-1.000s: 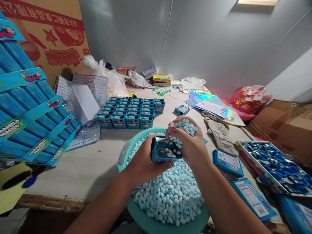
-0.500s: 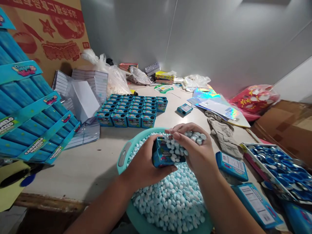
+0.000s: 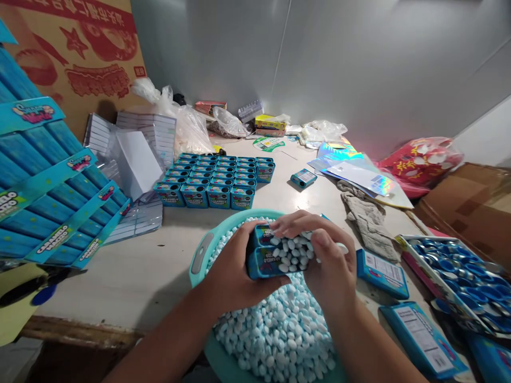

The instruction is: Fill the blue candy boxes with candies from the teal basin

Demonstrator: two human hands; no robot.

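My left hand (image 3: 229,271) is closed around two small blue candy tins (image 3: 261,260) held side by side above the basin. White and pale blue candies (image 3: 293,252) lie across the right end of the tins. My right hand (image 3: 329,255) curls over these candies, its fingertips at the far tin and its thumb bent inward, with candies in its grasp. Below both hands, the turquoise basin (image 3: 198,258) is heaped with loose candies (image 3: 275,330). How full the tins are inside is hidden.
Rows of small blue tins (image 3: 207,183) stand behind the basin, with a single tin (image 3: 303,178) farther right. A stacked blue display (image 3: 51,186) fills the left. On the right are a grey glove (image 3: 365,221), blue packs (image 3: 383,274) and a tray of blue lids (image 3: 459,276).
My right hand has turned and closed more over the tins, and fewer candies show in its palm. The left hand and tins have shifted only slightly.
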